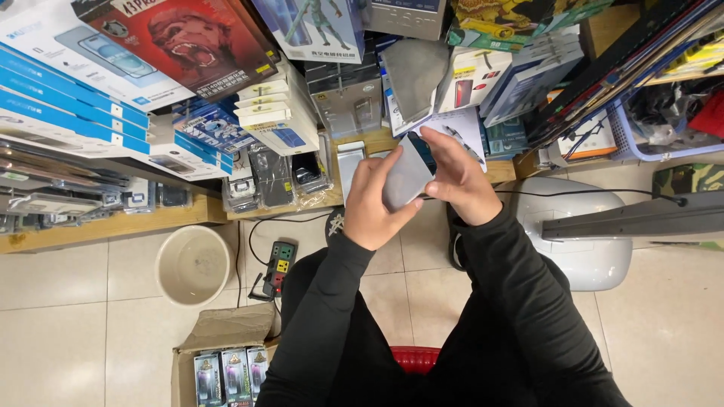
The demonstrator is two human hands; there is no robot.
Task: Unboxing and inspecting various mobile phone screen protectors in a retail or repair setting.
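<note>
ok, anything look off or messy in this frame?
Nothing damaged or spilled. Both hands, left hand and right hand, hold a flat grey sleeve. Only oddities: a power strip lies loose on the floor by the bucket, and boxes on the shelf are stacked unevenly.

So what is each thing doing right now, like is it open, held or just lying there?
Left hand: closed around the grey packet.
Right hand: fingers pinching the packet's top edge.
Grey packet: held up between both hands, tilted.
Cardboard box: open, small packs standing inside.
Round bucket: upright on the floor, nothing visible inside.
Power strip: lying on the floor, cable attached.
</note>
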